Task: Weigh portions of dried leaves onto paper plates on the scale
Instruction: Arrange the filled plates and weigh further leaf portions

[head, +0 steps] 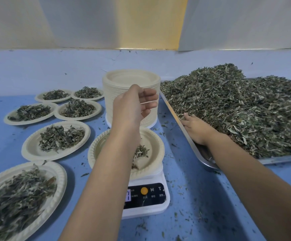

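A white digital scale (pixel 146 197) stands in the middle near me, with a paper plate (pixel 156 145) on it that holds a few dried leaves (pixel 141 151). My left hand (pixel 134 105) hovers above that plate, in front of a tall stack of paper plates (pixel 130 79), fingers loosely curled and holding nothing I can see. My right hand (pixel 196 129) reaches into the metal tray (pixel 280 160) on the right, its fingers pushed into the edge of a big heap of dried leaves (pixel 236 105). Whether it grips leaves is hidden.
Several filled paper plates lie on the blue table (pixel 202 197) at the left, the nearest one (pixel 19 197) at the bottom left corner. Loose leaf bits are scattered around the scale. A pale wall rises behind the table.
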A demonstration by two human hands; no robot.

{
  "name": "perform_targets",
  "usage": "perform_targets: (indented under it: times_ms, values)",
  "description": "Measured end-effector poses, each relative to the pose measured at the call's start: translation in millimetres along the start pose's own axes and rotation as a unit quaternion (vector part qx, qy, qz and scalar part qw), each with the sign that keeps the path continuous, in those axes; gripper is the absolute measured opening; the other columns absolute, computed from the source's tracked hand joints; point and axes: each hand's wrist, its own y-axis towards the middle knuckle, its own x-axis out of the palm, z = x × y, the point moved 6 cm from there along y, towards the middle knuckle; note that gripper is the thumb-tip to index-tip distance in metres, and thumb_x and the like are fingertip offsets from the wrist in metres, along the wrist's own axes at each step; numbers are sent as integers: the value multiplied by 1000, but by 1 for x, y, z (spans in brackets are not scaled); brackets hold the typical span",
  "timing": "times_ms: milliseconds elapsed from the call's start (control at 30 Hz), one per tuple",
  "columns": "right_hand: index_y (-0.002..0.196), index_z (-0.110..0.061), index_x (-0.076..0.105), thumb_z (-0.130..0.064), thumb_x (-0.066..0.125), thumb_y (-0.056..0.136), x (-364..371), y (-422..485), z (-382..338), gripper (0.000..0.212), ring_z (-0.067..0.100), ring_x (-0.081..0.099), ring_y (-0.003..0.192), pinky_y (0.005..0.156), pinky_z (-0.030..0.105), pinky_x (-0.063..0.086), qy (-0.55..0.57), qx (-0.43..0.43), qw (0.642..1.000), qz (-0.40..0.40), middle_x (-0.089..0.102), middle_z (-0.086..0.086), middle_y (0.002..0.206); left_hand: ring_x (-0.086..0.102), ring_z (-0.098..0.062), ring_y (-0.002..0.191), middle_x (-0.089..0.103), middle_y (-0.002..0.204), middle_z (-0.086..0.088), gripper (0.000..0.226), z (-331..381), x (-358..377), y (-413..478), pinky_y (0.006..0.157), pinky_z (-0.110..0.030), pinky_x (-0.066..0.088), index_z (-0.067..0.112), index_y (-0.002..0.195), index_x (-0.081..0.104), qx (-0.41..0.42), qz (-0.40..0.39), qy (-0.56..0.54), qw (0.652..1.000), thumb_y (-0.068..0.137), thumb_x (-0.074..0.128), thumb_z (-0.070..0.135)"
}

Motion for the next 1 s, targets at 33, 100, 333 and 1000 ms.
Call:
perform_targets:
  times_ms: [33,100,333,1000]
  values:
    - [152,-14,21,-19,19,106,0,-1,1,46,31,1,148,120,38,5,-10,14,1000,-13,6,11,161,62,-8,56,71,67,1,31,1,-2,0,53,-15,46,13,69,66,2,3,-2,1000,89,44,13]
    - [152,-15,21,-22,22,107,0,-2,2,46,33,7,147,118,36,11,-47,12,999,-16,3,12,161,62,-9,57,71,67,1,30,4,-7,1,54,-16,46,13,71,67,6,10,-6,1000,90,43,13]
    - [130,-10,56,-12,36,102,-5,-2,-4,35,36,54,116,95,39,46,-88,15,996,17,48,19,139,63,-8,59,72,68,3,31,7,-16,4,55,-15,47,13,73,67,9,21,-13,1000,91,42,15]
    - [102,-3,66,-23,35,102,-28,-15,8,37,35,59,90,69,34,41,111,87,968,207,66,18,92,63,-8,58,71,67,2,30,2,-20,7,56,-16,47,13,72,67,-1,29,-10,1000,90,42,14]
